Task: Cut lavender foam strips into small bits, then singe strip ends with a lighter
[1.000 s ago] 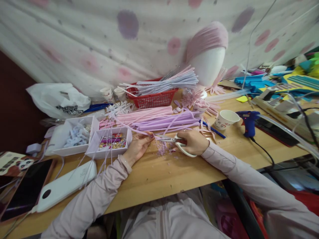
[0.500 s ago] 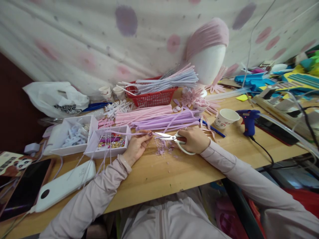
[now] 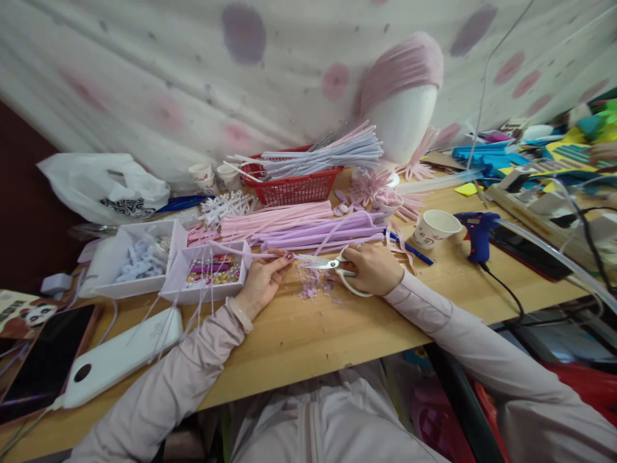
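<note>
My left hand [image 3: 264,280] pinches a thin lilac pipe cleaner [image 3: 241,253] that runs left over a white tray. My right hand [image 3: 370,267] grips white-handled scissors [image 3: 332,267] whose blades point left at the pipe cleaner's end near my left fingertips. Below the blades lies a small heap of lilac fuzz clippings [image 3: 312,287] on the wooden table [image 3: 313,341]. Just behind my hands lie bundles of pink and lilac pipe cleaners [image 3: 299,228].
Two white trays [image 3: 144,257] of small parts sit at the left, with a white power bank [image 3: 116,357] and phone [image 3: 38,370] nearer. A red basket [image 3: 294,186], paper cup [image 3: 434,228], blue glue gun [image 3: 477,235] and foam head [image 3: 402,109] stand behind.
The scissors' blades opened and then came closer together at the pipe cleaner's end. Both hands shifted slightly away from me; the clippings heap stays put.
</note>
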`<action>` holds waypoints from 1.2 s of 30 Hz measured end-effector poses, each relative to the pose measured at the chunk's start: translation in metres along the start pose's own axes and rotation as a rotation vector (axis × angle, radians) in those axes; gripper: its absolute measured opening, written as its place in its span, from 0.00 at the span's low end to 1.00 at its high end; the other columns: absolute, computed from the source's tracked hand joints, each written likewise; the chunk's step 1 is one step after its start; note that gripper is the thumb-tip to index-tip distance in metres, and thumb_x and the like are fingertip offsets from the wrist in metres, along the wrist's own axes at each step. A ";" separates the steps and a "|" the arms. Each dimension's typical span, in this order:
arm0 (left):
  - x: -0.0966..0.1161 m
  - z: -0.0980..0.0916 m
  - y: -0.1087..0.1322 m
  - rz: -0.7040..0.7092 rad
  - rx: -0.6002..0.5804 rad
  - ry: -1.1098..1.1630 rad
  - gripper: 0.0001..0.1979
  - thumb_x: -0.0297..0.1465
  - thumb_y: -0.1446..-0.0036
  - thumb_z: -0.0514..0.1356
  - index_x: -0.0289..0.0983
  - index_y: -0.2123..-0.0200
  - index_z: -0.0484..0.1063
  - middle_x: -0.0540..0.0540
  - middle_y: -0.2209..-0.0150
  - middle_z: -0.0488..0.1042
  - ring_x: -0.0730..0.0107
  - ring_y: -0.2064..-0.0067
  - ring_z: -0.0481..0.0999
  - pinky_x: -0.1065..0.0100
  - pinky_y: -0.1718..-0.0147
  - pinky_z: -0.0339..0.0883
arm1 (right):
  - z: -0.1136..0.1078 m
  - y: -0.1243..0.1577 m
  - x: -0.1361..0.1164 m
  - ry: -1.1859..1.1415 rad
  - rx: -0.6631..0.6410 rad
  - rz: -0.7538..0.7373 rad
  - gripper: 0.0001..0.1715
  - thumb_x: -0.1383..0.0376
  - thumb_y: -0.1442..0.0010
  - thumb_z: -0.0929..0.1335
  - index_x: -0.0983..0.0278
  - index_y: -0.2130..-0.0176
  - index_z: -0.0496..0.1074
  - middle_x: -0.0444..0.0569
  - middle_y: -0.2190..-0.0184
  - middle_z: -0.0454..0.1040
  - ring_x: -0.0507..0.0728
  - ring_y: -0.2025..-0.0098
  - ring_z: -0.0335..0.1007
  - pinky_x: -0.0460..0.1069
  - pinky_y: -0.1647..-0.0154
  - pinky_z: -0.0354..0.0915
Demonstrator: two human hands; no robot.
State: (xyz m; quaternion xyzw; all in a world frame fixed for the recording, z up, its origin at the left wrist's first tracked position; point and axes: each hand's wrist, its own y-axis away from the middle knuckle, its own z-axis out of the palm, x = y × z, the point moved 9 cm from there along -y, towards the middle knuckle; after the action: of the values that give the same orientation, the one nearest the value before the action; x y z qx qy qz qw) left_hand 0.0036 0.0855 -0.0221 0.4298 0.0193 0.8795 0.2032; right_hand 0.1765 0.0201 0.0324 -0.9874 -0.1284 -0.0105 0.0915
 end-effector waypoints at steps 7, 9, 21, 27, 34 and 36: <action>-0.004 -0.005 -0.002 -0.015 0.018 0.010 0.10 0.19 0.66 0.68 0.33 0.77 0.72 0.51 0.75 0.76 0.75 0.69 0.76 0.72 0.62 0.69 | -0.008 0.001 -0.004 -0.042 0.078 -0.014 0.15 0.56 0.46 0.63 0.66 0.67 0.69 0.52 0.69 0.73 0.54 0.71 0.65 0.48 0.74 0.44; -0.004 -0.004 -0.002 -0.014 0.016 0.006 0.10 0.19 0.66 0.67 0.34 0.77 0.70 0.51 0.74 0.75 0.75 0.69 0.76 0.72 0.62 0.69 | -0.008 0.001 -0.005 -0.043 0.083 -0.027 0.15 0.57 0.47 0.63 0.66 0.67 0.69 0.52 0.69 0.72 0.54 0.71 0.64 0.48 0.74 0.44; -0.003 0.002 0.001 -0.026 -0.039 0.004 0.12 0.19 0.64 0.67 0.34 0.78 0.67 0.53 0.73 0.74 0.75 0.68 0.76 0.72 0.63 0.70 | -0.007 0.001 -0.003 -0.048 0.070 0.003 0.20 0.52 0.45 0.62 0.65 0.73 0.70 0.50 0.76 0.71 0.52 0.76 0.61 0.48 0.75 0.43; -0.003 0.001 0.001 -0.027 -0.029 -0.005 0.12 0.19 0.64 0.67 0.34 0.78 0.67 0.52 0.73 0.74 0.75 0.68 0.76 0.71 0.63 0.70 | -0.006 0.001 -0.002 -0.028 0.071 0.004 0.19 0.52 0.46 0.63 0.65 0.74 0.69 0.50 0.76 0.72 0.52 0.76 0.62 0.48 0.74 0.43; -0.004 0.001 0.002 -0.039 -0.007 0.010 0.12 0.19 0.65 0.67 0.34 0.79 0.67 0.52 0.75 0.74 0.74 0.69 0.76 0.71 0.63 0.70 | -0.005 0.002 -0.002 -0.018 0.073 0.002 0.19 0.52 0.46 0.63 0.64 0.75 0.69 0.50 0.77 0.71 0.52 0.76 0.62 0.48 0.74 0.43; -0.003 0.001 0.002 -0.032 -0.011 0.013 0.12 0.19 0.66 0.68 0.34 0.79 0.68 0.52 0.75 0.74 0.75 0.68 0.75 0.72 0.63 0.69 | -0.006 0.002 -0.003 -0.024 0.067 -0.006 0.18 0.54 0.46 0.63 0.65 0.75 0.69 0.50 0.77 0.71 0.52 0.76 0.62 0.48 0.74 0.43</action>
State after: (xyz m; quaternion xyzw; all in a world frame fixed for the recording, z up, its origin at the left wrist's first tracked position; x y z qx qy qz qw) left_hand 0.0054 0.0828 -0.0235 0.4225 0.0229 0.8790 0.2196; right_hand 0.1740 0.0168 0.0381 -0.9834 -0.1329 0.0051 0.1231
